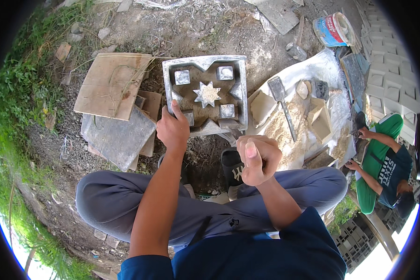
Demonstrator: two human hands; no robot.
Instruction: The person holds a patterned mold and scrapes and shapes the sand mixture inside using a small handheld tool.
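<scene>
A square grey mould [204,59] lies on the ground in front of me. Inside it are several square blocks, pointed wedges along the walls and a star-shaped post [206,94] with pale powder on top. My left hand [173,128] grips the mould's near left wall, index finger stretched along the rim. Above the near right corner, my right hand [259,158] is closed in a fist, thumb up, around the handle of a small tool [233,134]. Its flat end reaches the mould's near wall; the fist hides most of the handle, and I cannot tell its exact kind.
Brown boards [112,86] and a grey slab [119,133] are stacked at left. To the right, a pale sheet [324,63] carries sandy powder [282,126], a flat-headed tool [277,88] and stones. A paint bucket [331,30] stands beyond. Another person [382,161] crouches at far right beside stacked blocks [387,70].
</scene>
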